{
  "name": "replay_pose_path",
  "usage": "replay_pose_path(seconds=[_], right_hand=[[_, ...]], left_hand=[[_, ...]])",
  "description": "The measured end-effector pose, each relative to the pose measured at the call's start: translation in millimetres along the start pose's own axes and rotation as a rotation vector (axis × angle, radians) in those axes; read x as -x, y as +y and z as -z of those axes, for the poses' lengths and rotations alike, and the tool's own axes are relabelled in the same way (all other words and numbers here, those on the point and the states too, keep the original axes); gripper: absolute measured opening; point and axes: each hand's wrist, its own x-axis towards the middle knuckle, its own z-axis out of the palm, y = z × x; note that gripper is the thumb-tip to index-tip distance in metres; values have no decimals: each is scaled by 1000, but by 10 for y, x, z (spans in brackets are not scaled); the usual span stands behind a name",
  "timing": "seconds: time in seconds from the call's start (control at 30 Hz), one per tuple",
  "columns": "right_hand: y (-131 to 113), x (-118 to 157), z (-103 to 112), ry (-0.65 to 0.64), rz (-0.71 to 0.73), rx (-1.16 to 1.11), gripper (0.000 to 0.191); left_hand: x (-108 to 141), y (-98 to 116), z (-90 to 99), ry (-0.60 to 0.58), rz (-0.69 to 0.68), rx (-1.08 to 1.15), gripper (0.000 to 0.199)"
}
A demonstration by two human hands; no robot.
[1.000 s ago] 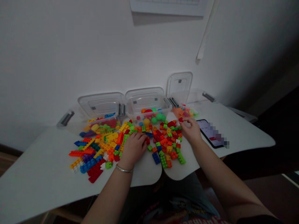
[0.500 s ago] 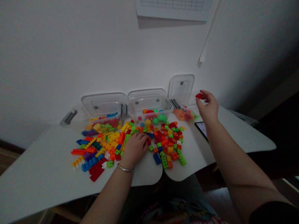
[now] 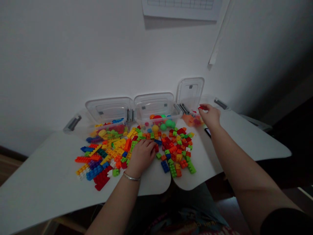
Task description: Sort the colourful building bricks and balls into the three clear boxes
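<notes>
Inspected left to right: the white worktop (image 3: 41, 192) carries, along its far edge, three clear plastic storage boxes with their lids hinged open. The leftmost box (image 3: 80, 129) holds mixed bricks and has a grey latch (image 3: 72, 123) at its outer end; the middle box (image 3: 141, 114) holds coloured balls; the rightmost box (image 3: 193, 112) holds a small, mostly orange load whose pieces cannot be told apart at this range. A heap of plastic toy bricks (image 3: 110, 156) spreads over the worktop in front of the boxes, from left of centre to just right of it. The left hand (image 3: 141, 156) lies curled on the near part of the heap, fingers drawn narrow and resting on bricks; whether it grips anything cannot be determined. The right hand (image 3: 209, 117) is raised at the rightmost box, fingers and thumb closed narrowly on a red brick (image 3: 200, 107) held at the fingertips, near that box's opening. A phone (image 3: 207, 132) lies mostly hidden just below the right hand. The work in hand reads as moving single bricks by hand, and a brick held at this position calls for a clean release over the opening
</notes>
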Motion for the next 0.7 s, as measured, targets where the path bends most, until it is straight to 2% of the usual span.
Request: replay_pose_path(seconds=[0.2,0.3,0.43,0.5,0.57,0.7], right_hand=[[11,-36,5,-17,-4,-37,37],[-16,6,60,46,63,-113,33],[-60,281,163,173,192,-149,29],[-60,501,184,178,176,-170,27],[-39,734,170,113,118,-207,25],[35,1071,71,-140,120,-231,21]], left_hand=[[7,-3,-4,5,-1,-6,25],[6,1,4,1,-3,-6,25],[0,4,11,-8,0,-6,25],[-3,5,13,-11,-2,-6,25],[-5,9,15,-14,-4,-2,25],[-9,18,21,-20,-2,4,25]])
